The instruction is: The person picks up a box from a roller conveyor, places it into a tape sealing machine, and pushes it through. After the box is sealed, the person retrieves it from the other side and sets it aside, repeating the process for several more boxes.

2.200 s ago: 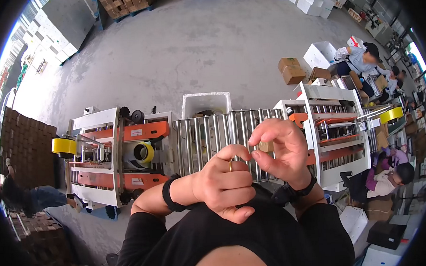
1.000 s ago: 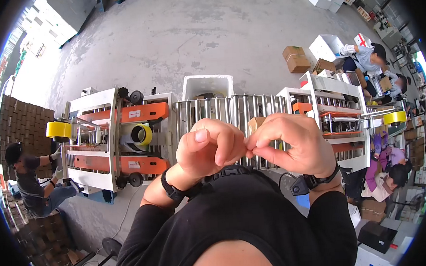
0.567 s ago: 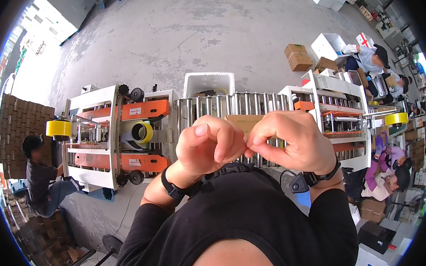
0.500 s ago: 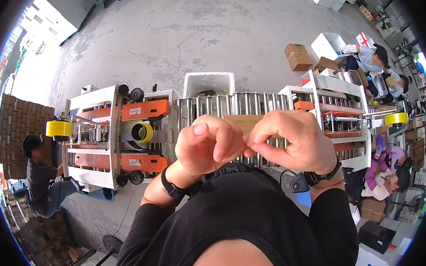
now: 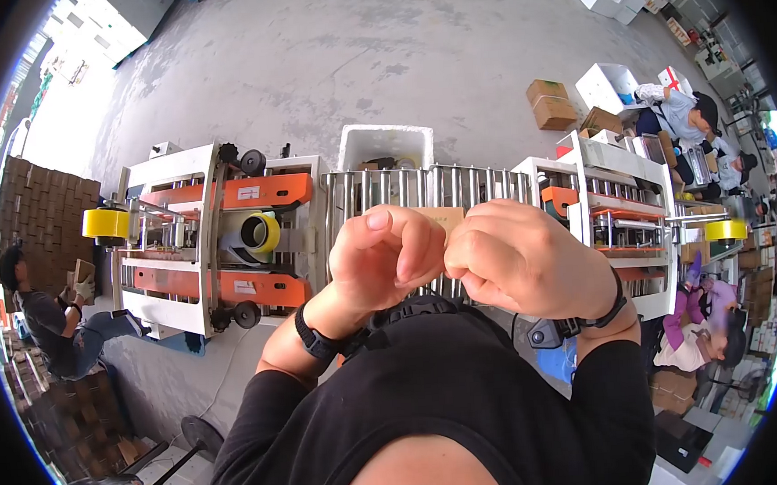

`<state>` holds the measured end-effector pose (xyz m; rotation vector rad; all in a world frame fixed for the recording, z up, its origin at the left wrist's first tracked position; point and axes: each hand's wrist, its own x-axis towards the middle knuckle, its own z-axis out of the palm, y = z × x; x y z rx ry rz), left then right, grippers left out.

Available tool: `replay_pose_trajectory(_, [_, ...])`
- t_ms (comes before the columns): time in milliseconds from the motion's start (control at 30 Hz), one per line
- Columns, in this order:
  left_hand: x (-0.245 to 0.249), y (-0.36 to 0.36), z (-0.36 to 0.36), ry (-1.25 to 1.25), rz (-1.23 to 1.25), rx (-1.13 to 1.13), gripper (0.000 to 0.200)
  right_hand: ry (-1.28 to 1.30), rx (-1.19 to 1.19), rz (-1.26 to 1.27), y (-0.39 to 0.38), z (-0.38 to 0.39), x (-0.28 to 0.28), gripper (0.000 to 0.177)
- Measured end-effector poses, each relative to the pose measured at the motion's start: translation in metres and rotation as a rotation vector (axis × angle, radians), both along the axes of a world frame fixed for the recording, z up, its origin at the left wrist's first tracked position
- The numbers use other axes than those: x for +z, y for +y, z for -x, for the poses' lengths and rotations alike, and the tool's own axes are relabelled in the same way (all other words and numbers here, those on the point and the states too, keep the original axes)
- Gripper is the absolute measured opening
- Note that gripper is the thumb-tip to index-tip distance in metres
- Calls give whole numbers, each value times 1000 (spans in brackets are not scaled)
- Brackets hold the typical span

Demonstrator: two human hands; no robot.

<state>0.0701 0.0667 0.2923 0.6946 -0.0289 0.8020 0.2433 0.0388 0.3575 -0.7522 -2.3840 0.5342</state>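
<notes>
My left hand (image 5: 387,253) is held in front of my chest with its fingers curled inward. Close beside it my right hand (image 5: 525,257) is closed, knuckles up, and its fingertips are turned out of sight. The hands nearly meet; whatever is pinched between them, if anything, is hidden or too small to make out. Behind and below them a brown cardboard box (image 5: 444,215) shows in part, over the roller conveyor (image 5: 386,190). Most of that box is covered by my hands.
A taping machine (image 5: 208,243) with a yellow tape roll (image 5: 259,233) stands left, another machine (image 5: 611,222) right. Beyond the rollers is a white foam box (image 5: 386,140). A person (image 5: 54,317) sits at far left near stacked cardboard (image 5: 41,230); other people work at right.
My right hand has rolled over from an open-looking pinch to a tighter curl, fingertips now hidden. My left hand has barely moved. The person at left now holds a cardboard piece.
</notes>
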Motion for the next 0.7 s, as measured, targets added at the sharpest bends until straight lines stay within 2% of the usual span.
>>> replay_pose_trajectory(300, [-3,-5,7,29,122,74,46,-5,37,-8,9,7,-9,26])
replay_pose_trajectory(400, [-3,-8,10,23,128,117,45,73,32,28,15,7,-12,27])
replay_pose_trajectory(433, [-5,-9,9,7,128,133,45,134,-24,22,20,6,-19,21])
replay_pose_trajectory(533, [-11,-13,12,-10,134,179,45,228,-304,337,49,1,-60,24])
replay_pose_trajectory(600, [-13,-15,16,-9,140,209,46,-43,-295,323,75,-6,-135,44])
replay_pose_trajectory(667, [-12,-18,20,5,185,258,44,-589,-432,358,67,-6,-224,80])
replay_pose_trajectory(700, [-14,-18,21,7,198,286,44,-772,-425,494,59,-5,-248,92])
